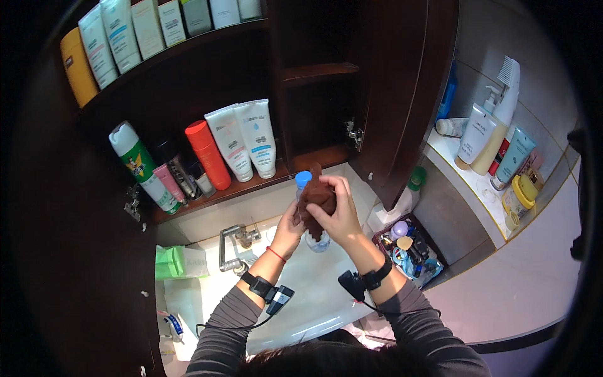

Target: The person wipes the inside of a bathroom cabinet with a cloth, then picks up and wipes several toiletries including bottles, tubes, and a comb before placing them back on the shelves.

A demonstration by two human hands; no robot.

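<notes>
Above the back of the white washbasin, both my hands are on a bottle with a blue cap (303, 177) and a brown cloth (319, 198). My left hand (288, 232) is at the bottle's left side, its fingers partly hidden behind the cloth. My right hand (343, 214) presses the cloth against the bottle from the right, thumb across its front. The bottle's pale lower end (317, 243) shows below the cloth; most of its body is covered.
An open dark wooden cabinet (212, 207) holds tubes and spray cans behind the basin (301, 292). A metal faucet (230, 247) stands left. Right are a basket of small items (440, 278), a green-capped bottle (400, 202) and a white corner shelf (471, 184) with toiletries.
</notes>
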